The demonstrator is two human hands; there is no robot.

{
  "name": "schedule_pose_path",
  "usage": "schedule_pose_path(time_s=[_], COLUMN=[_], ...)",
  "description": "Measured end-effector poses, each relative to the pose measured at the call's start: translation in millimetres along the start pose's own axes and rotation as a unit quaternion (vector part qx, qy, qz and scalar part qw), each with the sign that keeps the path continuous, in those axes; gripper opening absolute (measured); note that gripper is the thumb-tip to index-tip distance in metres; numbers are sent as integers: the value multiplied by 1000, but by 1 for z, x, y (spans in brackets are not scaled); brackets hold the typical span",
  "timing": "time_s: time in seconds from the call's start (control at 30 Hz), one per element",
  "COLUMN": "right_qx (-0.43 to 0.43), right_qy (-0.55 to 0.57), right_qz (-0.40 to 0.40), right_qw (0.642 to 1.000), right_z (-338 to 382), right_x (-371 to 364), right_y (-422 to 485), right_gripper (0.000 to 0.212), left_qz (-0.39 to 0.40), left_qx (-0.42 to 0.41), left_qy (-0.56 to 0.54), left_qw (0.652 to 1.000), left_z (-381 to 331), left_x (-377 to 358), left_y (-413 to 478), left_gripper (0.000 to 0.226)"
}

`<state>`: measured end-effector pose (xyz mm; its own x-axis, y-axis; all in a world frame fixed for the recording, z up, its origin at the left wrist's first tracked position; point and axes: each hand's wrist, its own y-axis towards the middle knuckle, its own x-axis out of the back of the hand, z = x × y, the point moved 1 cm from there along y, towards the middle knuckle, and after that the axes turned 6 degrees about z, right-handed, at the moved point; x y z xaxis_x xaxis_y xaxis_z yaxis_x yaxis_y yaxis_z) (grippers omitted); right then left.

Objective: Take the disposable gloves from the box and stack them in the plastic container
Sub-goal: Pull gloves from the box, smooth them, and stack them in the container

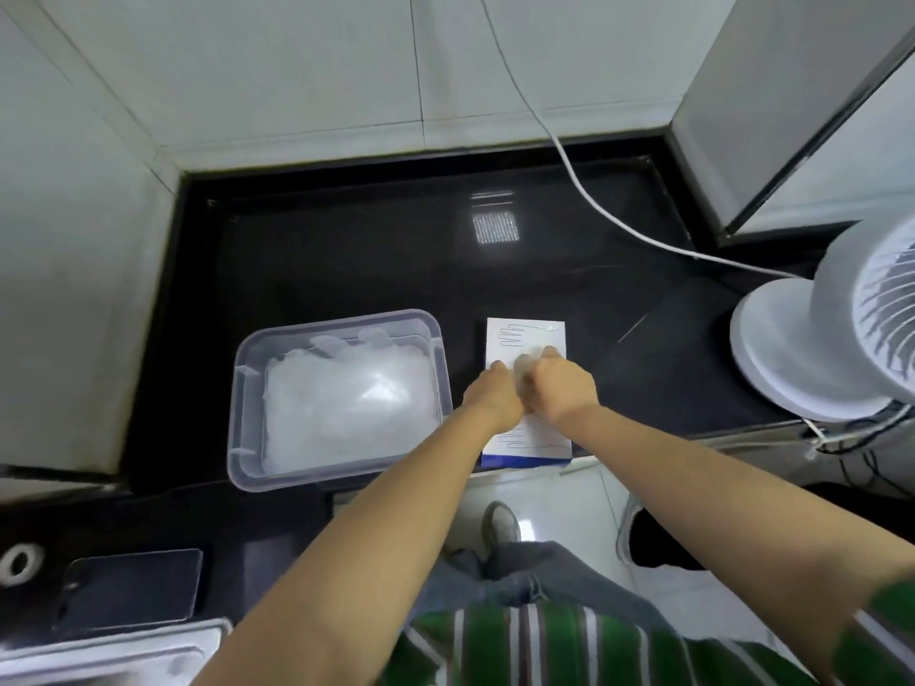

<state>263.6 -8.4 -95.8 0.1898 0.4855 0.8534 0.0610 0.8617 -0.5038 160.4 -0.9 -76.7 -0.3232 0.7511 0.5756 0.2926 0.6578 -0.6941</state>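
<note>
A white glove box [520, 334] with blue edging lies flat on the black counter near its front edge. Both hands are over the middle of the box. My left hand [495, 396] and my right hand [562, 386] sit close together, fingers curled at the box's opening, where a bit of translucent glove [526, 362] shows between them. To the left stands the clear plastic container [245, 388], with a pile of translucent gloves [346, 408] lying flat inside it.
A white fan [832, 339] stands at the right with its cable [584, 190] running across the counter back. A dark phone [131, 589] and a tape roll [17, 564] lie at the lower left. Tiled walls enclose the counter at the back and left.
</note>
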Motion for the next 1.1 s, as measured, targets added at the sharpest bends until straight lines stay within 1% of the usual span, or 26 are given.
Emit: schedule_pose_path(time_s=[0.1, 0.17, 0.2, 0.27, 0.37, 0.47, 0.53, 0.57, 0.6, 0.63, 0.67, 0.7, 0.73, 0.77, 0.8, 0.83, 0.87, 0.93, 0.97, 1.0, 1.07, 1.1], right_qx=[-5, -1, 6, 30, 48, 52, 54, 56, 58, 59, 60, 58, 55, 54, 55, 57, 62, 82, 93, 103, 121, 128], right_qy=[29, 69, 108, 205, 356, 487, 550, 567, 573, 572, 569, 568, 571, 577, 584, 591, 598, 613, 623, 635, 650, 650], right_qz=[-4, -11, -15, -24, -70, -125, -153, -160, -160, -155, -148, -140, -132, -122, -112, -102, -92, -68, -55, -39, -8, 1], right_qw=[1000, 998, 994, 978, 931, 863, 819, 806, 801, 803, 807, 809, 808, 806, 802, 798, 794, 783, 774, 765, 750, 749], right_z=[-4, -9, -10, -13, -17, -20, -23, -24, -26, -28, -30, -32, -34, -35, -36, -37, -37, -36, -35, -34, -33, -31], right_x=[-5, -7, -6, 0, 18, 39, 52, 57, 61, 62, 61, 61, 60, 60, 59, 59, 60, 62, 64, 65, 68, 69], right_y=[4, 9, 11, 15, 16, 13, 11, 12, 13, 15, 16, 16, 15, 14, 12, 11, 10, 7, 5, 4, 0, -1], right_gripper=[15, 12, 8, 15, 15, 17, 19, 20, 19, 19, 18, 19, 20, 21, 22, 22, 22, 20, 19, 17, 13, 13], left_qz=[12, 22, 25, 28, 40, 58, 58, 46, 34, 19, -11, -50, -87, -102, -120, -118, -100, -71, -57, -44, -27, -27], left_qx=[2, 7, 4, 2, 6, 23, 40, 47, 60, 73, 72, 62, 54, 35, 18, 13, 4, 4, 1, -8, -15, -19], left_qy=[-17, -26, -26, -27, -26, -31, -43, -60, -92, -105, -128, -171, -254, -318, -391, -442, -472, -495, -499, -504, -513, -508], left_qw=[1000, 999, 999, 999, 999, 998, 997, 996, 993, 992, 989, 982, 962, 942, 912, 889, 876, 866, 865, 863, 858, 861], left_z=[4, 6, 7, 8, 8, 6, 2, 1, 1, 1, 2, 2, 0, -2, -1, -1, -3, -3, -4, -4, -3, -3], left_x=[0, 0, 0, -1, 2, 4, 6, 7, 8, 11, 13, 18, 23, 29, 32, 36, 41, 47, 50, 53, 56, 57], left_y=[4, 7, 8, 11, 11, 9, 6, 7, 10, 12, 15, 17, 15, 10, 9, 7, 5, 5, 2, 1, -1, -2], left_gripper=[39, 37, 37, 36, 40, 43, 38, 35, 32, 30, 29, 29, 31, 34, 36, 36, 41, 68, 76, 74, 54, 47])
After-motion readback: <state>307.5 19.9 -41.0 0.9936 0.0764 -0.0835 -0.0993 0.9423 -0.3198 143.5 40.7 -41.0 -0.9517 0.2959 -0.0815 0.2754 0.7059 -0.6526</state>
